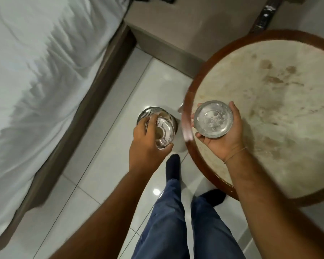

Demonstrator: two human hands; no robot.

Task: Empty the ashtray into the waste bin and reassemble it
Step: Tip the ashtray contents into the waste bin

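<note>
My left hand [148,144] grips a clear glass ashtray body [164,130] by its rim and holds it tilted over a small round metal waste bin [149,112] on the floor. The bin is mostly hidden behind the hand and the glass. My right hand [223,135] cups a round shiny metal ashtray dish [213,121], held face up over the edge of the round table, with pale ash specks inside it. The two ashtray parts are apart, about a hand's width from each other.
A round table [281,101] with a dark wood rim and a stained pale top fills the right. A bed with white sheets [36,71] and a brown frame runs along the left. A beige cabinet [176,28] stands behind. My legs and dark socks [173,167] stand on glossy white floor tiles.
</note>
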